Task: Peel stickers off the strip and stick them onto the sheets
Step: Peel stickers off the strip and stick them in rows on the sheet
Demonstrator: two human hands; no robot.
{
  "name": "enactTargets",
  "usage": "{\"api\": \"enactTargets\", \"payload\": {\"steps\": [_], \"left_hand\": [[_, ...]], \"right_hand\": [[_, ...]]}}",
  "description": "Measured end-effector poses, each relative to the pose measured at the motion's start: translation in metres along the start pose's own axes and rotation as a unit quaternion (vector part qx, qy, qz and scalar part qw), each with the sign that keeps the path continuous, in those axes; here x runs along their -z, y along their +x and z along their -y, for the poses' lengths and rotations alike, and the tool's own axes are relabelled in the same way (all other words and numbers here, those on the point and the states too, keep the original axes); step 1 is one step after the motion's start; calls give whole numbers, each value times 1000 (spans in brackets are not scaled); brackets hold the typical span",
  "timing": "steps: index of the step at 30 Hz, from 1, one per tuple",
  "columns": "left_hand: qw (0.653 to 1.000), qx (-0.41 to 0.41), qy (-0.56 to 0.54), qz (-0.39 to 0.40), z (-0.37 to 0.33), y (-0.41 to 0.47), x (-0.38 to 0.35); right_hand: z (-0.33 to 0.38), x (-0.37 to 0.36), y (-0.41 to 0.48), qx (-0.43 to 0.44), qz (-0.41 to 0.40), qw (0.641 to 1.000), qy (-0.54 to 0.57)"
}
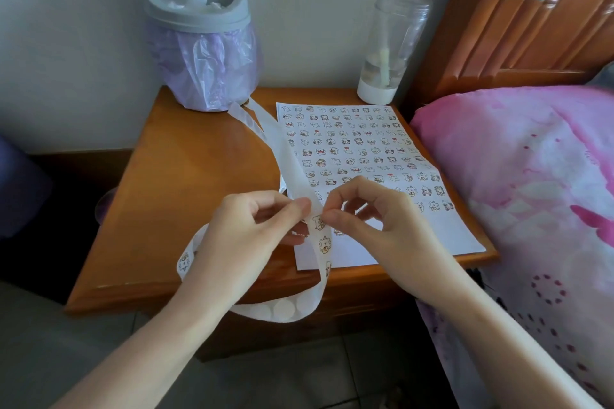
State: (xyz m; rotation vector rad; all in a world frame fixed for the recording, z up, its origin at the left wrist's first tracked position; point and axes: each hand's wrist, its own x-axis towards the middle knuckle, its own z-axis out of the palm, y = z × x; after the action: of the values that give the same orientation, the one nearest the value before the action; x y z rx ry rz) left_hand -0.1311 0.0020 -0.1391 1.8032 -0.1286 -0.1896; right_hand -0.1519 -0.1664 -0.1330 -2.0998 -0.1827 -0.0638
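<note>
Orange-brown wooden counter (186, 183): the sheet is carried flat on it.
White paper sheet (432, 236): covered with rows of stickers, laid on the counter's right half.
Long white sticker strip (265, 129): held looped above the counter's near edge.
Left hand (246, 236): its grip is pinched on the strip.
Right hand (382, 219): its grip is pinched on one small cartoon sticker (318, 222) on the strip.

Both forearms angled inward. Left grip (246, 229) and right grip (375, 219) each pinched the strip (324, 244) thumb-to-forefinger, tips almost touching.
</note>
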Motion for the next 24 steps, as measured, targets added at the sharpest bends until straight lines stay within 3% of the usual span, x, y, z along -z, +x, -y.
{"api": "enactTargets", "payload": {"steps": [6, 12, 24], "left_hand": [[999, -5, 45, 8, 7, 2, 1], [996, -26, 88, 1, 6, 1, 0], [994, -38, 101, 15, 8, 2, 0]], "right_hand": [[-1, 38, 5, -71, -23, 996, 59], [-15, 60, 4, -168, 29, 985, -6], [-21, 53, 7, -172, 18, 985, -17]]}}
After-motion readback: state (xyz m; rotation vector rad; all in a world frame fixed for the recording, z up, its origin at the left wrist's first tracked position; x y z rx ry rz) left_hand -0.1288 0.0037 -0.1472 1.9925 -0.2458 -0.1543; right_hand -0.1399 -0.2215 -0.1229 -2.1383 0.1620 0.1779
